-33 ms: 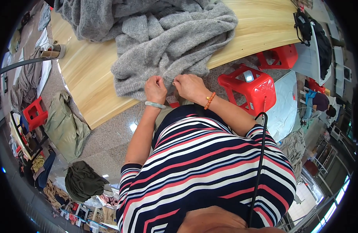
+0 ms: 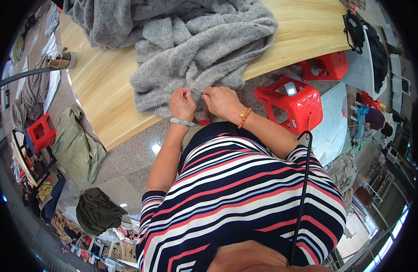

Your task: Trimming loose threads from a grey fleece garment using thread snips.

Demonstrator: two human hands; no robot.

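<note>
A grey knitted garment (image 2: 186, 59) lies bunched over the near side of the wooden table. At its lower edge my left hand (image 2: 182, 103) is closed in a pinch on the knit, with a pale bangle on the wrist. Close to the right of it, my right hand (image 2: 223, 102) pinches one end of a thin metal needle (image 2: 198, 92), which reaches across the gap to the left fingertips. An orange bead bracelet circles that wrist. The needle's tip and the stitches under the fingers are too small to make out.
The wooden table (image 2: 100, 104) curves across the front, with a container of sticks (image 2: 63, 60) at its left end. Red stools (image 2: 290, 104) stand close on my right. Greenish cloth (image 2: 75, 147) and a dark bundle (image 2: 97, 211) lie on the left. Another person (image 2: 376, 119) is far right.
</note>
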